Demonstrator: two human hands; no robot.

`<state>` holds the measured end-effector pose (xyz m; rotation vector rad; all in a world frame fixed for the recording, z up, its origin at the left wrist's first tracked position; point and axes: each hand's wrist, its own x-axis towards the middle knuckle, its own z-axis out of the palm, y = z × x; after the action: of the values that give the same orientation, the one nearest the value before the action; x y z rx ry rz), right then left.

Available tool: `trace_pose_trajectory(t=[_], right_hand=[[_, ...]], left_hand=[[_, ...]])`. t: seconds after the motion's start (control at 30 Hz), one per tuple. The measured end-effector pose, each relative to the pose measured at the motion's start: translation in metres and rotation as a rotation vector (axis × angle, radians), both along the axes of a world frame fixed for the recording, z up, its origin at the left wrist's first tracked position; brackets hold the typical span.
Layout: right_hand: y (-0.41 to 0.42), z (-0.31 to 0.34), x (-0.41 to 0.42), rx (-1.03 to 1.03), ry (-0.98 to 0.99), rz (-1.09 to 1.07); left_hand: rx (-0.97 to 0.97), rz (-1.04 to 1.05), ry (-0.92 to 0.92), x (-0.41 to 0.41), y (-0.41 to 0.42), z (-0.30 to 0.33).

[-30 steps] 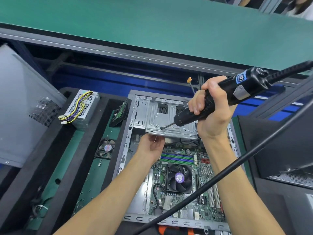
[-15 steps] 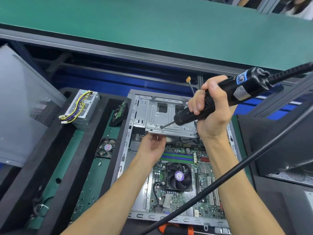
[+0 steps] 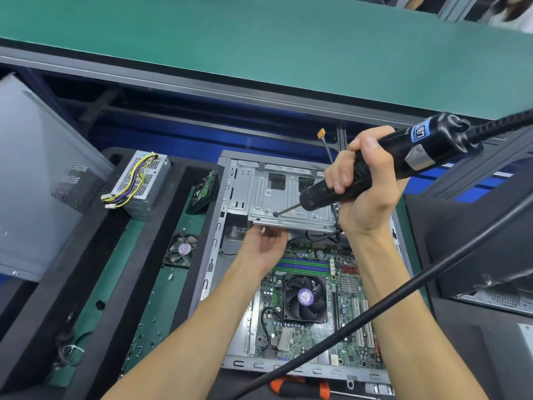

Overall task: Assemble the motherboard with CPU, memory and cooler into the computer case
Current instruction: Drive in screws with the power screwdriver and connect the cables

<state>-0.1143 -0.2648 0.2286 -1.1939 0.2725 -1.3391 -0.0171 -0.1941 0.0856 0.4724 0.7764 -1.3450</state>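
Right hand [image 3: 364,194] clenched the electric screwdriver [image 3: 383,168]; left hand [image 3: 264,245] pinched something small, unclear what. I judged the motherboard [image 3: 314,298] rigid, fragile: handle by edges

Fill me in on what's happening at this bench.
A person is building a computer. The right hand grips an electric screwdriver, its bit on the metal drive bracket in the open case. The left hand holds that bracket's near edge. The motherboard with its cooler fan already sits inside.
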Motion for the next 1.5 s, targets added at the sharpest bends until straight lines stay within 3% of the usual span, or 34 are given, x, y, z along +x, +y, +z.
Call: trace_pose_trajectory(t=[0.57, 1.37, 1.43, 1.5], right_hand=[[0.003, 0.000, -0.001, -0.035, -0.017, -0.025], [0.004, -0.002, 0.005, -0.050, 0.042, 0.003], [0.003, -0.002, 0.007, -0.038, 0.050, 0.001], [0.002, -0.002, 0.009, -0.030, 0.064, 0.007]], left_hand=[[-0.024, 0.001, 0.087, 0.000, -0.001, 0.000], [0.141, -0.142, -0.112, 0.007, -0.005, 0.013], [0.174, -0.212, -0.203, 0.003, 0.001, 0.017], [0.243, -0.445, -0.503, -0.004, 0.005, 0.020]])
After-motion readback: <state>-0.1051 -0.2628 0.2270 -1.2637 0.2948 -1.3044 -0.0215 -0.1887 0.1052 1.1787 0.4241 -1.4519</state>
